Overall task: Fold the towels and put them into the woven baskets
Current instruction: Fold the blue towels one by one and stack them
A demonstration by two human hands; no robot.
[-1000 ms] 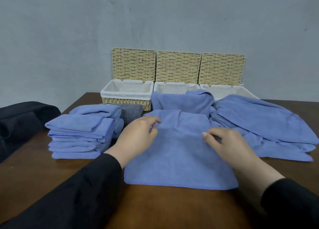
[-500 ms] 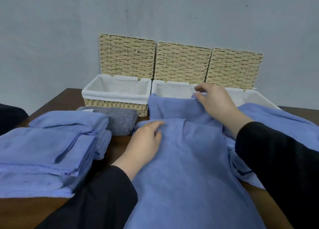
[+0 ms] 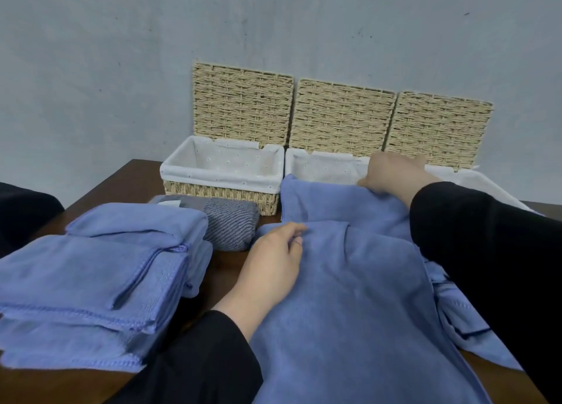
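A large blue towel [image 3: 349, 306] lies spread on the table in front of me. My left hand [image 3: 273, 263] pinches its far left edge between thumb and curled fingers. Behind it, more blue towel cloth [image 3: 331, 202] is heaped against the middle woven basket [image 3: 316, 163]; I cannot tell whether it is the same towel. My right hand [image 3: 392, 173] reaches over and grips the top of that heap at the basket's rim. The left basket [image 3: 222, 187] and the right basket [image 3: 468, 181] flank the middle one. All have white liners, and the left one holds nothing.
A stack of folded blue towels [image 3: 91, 285] sits at the left, with a grey striped folded towel [image 3: 231, 224] behind it. More loose blue towels [image 3: 465, 321] lie under my right arm. Woven lids [image 3: 340, 114] lean upright on the wall. Dark cloth [image 3: 21, 208] lies far left.
My right hand left the spread towel's far right corner and reached forward to the cloth at the middle basket. My head moved closer. The left hand stayed on the towel's edge.
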